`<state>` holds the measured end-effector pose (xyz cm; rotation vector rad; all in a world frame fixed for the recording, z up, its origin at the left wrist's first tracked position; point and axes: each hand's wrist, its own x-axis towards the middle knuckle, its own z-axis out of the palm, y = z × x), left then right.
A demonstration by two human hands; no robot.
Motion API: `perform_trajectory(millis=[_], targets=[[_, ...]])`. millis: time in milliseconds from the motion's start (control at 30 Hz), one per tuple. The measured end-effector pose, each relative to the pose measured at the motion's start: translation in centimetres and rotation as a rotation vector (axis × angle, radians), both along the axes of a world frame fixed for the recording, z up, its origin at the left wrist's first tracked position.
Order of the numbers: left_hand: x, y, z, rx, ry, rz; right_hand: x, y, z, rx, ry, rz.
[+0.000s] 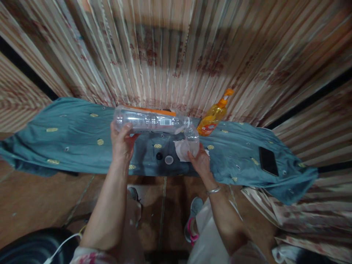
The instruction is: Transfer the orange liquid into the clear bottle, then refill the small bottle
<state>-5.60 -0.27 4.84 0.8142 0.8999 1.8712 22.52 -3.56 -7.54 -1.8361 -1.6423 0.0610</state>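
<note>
My left hand (122,141) is wrapped round the base of a large clear plastic bottle (148,121) with an orange strip on its label. The bottle lies sideways in the air, its neck pointing right. At its mouth, my right hand (201,159) grips a small clear plastic container (192,139), tilted against the bottle's neck. A white tissue (181,151) shows behind and below that container; whether the hand also touches it, I cannot tell. On the cloth between my hands lie a small black cap (159,156) and a translucent round lid (169,160).
A pump bottle of yellow-orange liquid (211,119) stands at the back, right of the large bottle. A dark phone (268,161) lies toward the right end of the green patterned cloth (82,143). Striped curtains (165,47) hang behind.
</note>
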Motion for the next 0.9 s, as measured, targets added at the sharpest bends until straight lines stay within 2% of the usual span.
perform_trajectory(millis=[400, 900], targets=[[-0.09, 0.14, -0.23, 0.001, -0.018, 0.005, 0.14, 0.1, -0.39, -0.01, -0.001, -0.003], [0.15, -0.09, 0.03, 0.007, -0.044, 0.014, 0.03, -0.06, 0.07, -0.033, 0.016, -0.001]])
